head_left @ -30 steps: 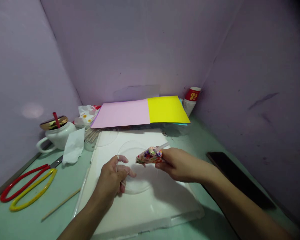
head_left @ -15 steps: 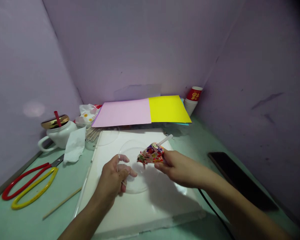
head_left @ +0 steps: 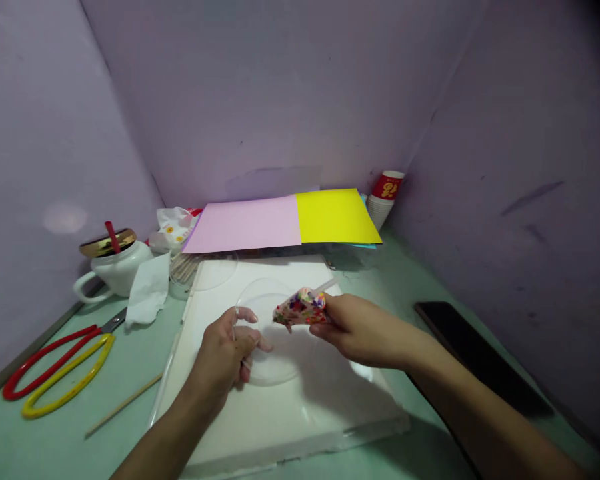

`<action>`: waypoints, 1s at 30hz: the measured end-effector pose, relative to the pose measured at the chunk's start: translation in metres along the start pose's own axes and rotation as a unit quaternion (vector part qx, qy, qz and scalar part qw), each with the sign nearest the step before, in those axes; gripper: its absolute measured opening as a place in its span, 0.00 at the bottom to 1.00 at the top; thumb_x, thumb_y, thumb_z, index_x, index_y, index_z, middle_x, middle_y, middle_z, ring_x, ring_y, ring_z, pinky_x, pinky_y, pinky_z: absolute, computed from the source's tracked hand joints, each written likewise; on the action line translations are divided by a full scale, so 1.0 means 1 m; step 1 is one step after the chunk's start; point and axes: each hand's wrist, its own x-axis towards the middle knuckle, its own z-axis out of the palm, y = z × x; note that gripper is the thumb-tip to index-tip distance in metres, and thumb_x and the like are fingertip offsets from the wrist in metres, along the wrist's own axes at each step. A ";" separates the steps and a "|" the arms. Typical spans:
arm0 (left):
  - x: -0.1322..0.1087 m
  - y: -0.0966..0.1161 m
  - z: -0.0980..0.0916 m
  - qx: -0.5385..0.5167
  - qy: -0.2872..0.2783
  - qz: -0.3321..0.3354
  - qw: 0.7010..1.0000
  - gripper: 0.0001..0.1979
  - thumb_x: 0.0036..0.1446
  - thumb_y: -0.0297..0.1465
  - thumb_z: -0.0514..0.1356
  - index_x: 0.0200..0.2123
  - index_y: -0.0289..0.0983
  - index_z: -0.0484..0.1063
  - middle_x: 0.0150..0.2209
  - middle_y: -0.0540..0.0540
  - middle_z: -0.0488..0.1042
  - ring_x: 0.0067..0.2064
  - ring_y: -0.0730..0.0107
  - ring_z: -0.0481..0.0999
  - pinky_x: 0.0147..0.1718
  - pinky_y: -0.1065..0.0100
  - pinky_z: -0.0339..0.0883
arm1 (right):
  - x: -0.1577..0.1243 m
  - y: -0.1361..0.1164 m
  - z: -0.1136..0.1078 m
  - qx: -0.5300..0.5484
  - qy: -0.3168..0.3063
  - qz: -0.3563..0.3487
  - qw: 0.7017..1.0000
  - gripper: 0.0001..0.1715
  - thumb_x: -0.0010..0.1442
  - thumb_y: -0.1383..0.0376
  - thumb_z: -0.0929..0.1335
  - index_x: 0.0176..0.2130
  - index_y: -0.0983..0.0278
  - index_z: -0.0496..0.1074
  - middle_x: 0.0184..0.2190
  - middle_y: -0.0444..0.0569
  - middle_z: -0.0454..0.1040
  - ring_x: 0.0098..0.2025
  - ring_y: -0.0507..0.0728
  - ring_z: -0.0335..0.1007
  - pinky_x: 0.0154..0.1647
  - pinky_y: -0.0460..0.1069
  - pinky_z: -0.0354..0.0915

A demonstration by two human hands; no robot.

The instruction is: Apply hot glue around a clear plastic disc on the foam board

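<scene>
A clear round plastic disc (head_left: 275,363) is pinched at its left edge by my left hand (head_left: 230,350); some fingers show through it. My right hand (head_left: 357,330) grips a small colourful patterned piece (head_left: 300,308) with a pale stick (head_left: 326,285) coming out of its upper right. The patterned piece hangs over the right part of the disc, its ragged tip pointing left. Below both hands lies a white board (head_left: 300,427) in a clear wrapping. My right hand's shadow falls across it.
Red and yellow scissors (head_left: 100,330), a wooden stick (head_left: 123,405), a tissue (head_left: 149,290) and a white teapot-like cup (head_left: 120,270) are left. Pink (head_left: 247,225) and yellow sheets (head_left: 337,217) stand behind, beside stacked paper cups (head_left: 386,197). A black phone (head_left: 475,353) lies right.
The patterned piece in my right hand has tilted slightly, and its pale stick has shifted a little down and left. My left hand holds the disc in nearly the same place.
</scene>
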 end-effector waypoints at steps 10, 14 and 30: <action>0.001 0.001 0.000 -0.005 0.021 -0.016 1.000 0.16 0.38 0.30 0.58 0.34 0.38 0.60 0.19 0.51 0.75 0.09 0.82 0.54 0.06 0.79 0.43 | 0.003 0.005 0.005 0.055 0.007 -0.019 0.998 0.14 0.58 0.63 0.61 0.42 0.60 0.71 0.35 0.47 0.77 0.33 0.56 0.70 0.32 0.47 0.62; 0.000 0.000 0.001 -0.007 0.018 -0.007 1.000 0.15 0.39 0.31 0.58 0.34 0.38 0.59 0.19 0.51 0.74 0.09 0.83 0.53 0.06 0.79 0.43 | 0.001 0.006 0.007 0.054 0.015 -0.019 0.998 0.12 0.57 0.64 0.61 0.39 0.61 0.71 0.36 0.48 0.76 0.34 0.56 0.70 0.33 0.47 0.62; 0.001 -0.001 0.000 -0.004 0.014 -0.007 1.000 0.15 0.39 0.30 0.57 0.35 0.39 0.59 0.19 0.51 0.75 0.09 0.82 0.54 0.06 0.79 0.43 | 0.002 0.004 0.006 0.062 0.011 -0.023 0.998 0.12 0.57 0.64 0.61 0.41 0.62 0.70 0.37 0.48 0.76 0.35 0.56 0.70 0.36 0.48 0.63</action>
